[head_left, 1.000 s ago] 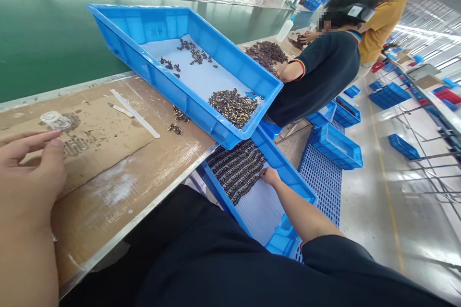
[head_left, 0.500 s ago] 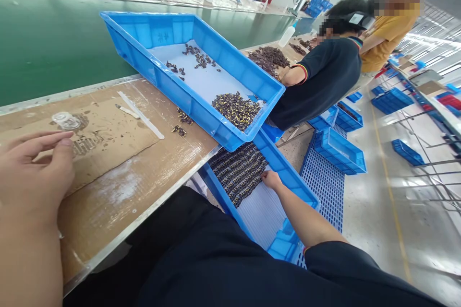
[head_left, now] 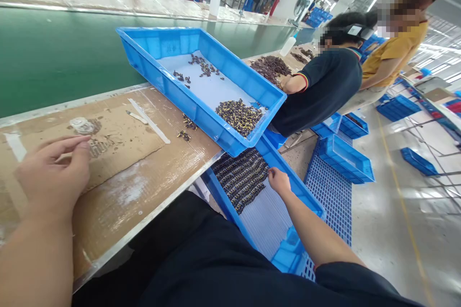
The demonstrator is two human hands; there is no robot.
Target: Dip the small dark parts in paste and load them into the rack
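My left hand (head_left: 59, 168) is over the cardboard sheet (head_left: 126, 158) on the bench, thumb and forefinger pinched together. Anything between those fingertips is too small to make out. Just beyond them sits a small clear round dish (head_left: 81, 125). Low on the right, my right hand (head_left: 280, 181) reaches into the lower blue tray (head_left: 317, 206), fingers closed at the end of the rows of small dark-and-yellow parts (head_left: 241, 177). What it pinches, if anything, is hidden. A ridged pale liner (head_left: 266, 220) shows below the rows.
An upper blue tray (head_left: 162, 74) holds a pile of dark-and-yellow parts (head_left: 239, 117) and overhangs the bench edge. Loose parts (head_left: 184, 135), a pen-like tool (head_left: 137, 116) and a white strip (head_left: 149, 121) lie nearby. A co-worker in dark clothes (head_left: 324, 91) sits close on the right.
The camera view has shifted, so bench and trays appear lower and further right. My left hand remains pinched near the dish; my right hand has drawn slightly away from the rows.
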